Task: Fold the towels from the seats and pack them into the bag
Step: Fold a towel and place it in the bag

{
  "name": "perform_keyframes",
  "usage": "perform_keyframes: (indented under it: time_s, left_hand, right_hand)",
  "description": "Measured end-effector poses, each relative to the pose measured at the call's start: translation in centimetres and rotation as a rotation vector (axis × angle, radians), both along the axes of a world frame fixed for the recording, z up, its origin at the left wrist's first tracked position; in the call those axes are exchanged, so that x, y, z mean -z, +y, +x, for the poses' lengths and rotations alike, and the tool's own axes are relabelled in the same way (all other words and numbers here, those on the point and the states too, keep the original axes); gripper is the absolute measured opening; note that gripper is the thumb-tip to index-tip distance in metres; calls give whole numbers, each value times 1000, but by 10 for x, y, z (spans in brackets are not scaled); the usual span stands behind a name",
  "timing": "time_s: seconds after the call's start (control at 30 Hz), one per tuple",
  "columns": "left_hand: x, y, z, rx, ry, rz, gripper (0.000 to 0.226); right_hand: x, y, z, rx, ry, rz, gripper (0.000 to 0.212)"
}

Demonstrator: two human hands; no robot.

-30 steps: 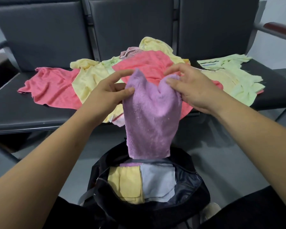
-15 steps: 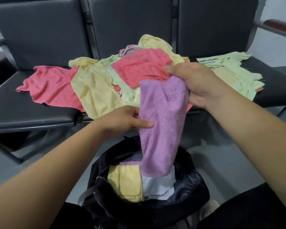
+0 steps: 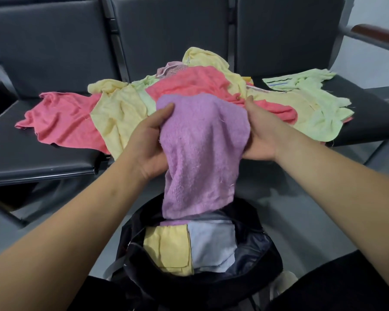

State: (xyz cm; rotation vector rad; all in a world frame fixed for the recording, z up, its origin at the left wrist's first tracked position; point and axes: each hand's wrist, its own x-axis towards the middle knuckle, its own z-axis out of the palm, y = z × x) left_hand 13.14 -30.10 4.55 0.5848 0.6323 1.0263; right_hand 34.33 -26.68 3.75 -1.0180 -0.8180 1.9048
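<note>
A purple towel (image 3: 200, 153) hangs folded between both hands above the open black bag (image 3: 263, 263). My left hand (image 3: 148, 144) grips its left edge, thumb on top. My right hand (image 3: 261, 133) holds its right edge, fingers hidden behind the cloth. The towel's lower end dips to the bag's mouth. Inside the bag lie a folded yellow towel (image 3: 169, 250), a pale blue one (image 3: 211, 243) and a strip of purple. Loose towels cover the seats: a pink one (image 3: 63, 122) at left, yellow (image 3: 119, 117) and pink (image 3: 189, 84) in the middle, light green (image 3: 319, 108) at right.
The dark grey bench seats (image 3: 32, 158) have upright backrests (image 3: 171, 30) behind the pile. A metal armrest with a brown pad (image 3: 377, 37) sits at far right. The bag stands on grey floor (image 3: 312, 212) between my knees.
My left hand rose from the towel's middle to grip its upper left edge. The towel is now held wider and flatter between both hands, still over the bag.
</note>
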Motion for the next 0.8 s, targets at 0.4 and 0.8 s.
perform_keyframes:
  time_s: [0.4, 0.8]
  left_hand:
    - [8, 17, -32, 63, 231, 182, 60]
    - [5, 20, -32, -169, 421, 98, 30]
  right_hand:
    - [-11, -10, -18, -89, 102, 158, 26]
    - [-13, -2, -2, -64, -106, 201, 49]
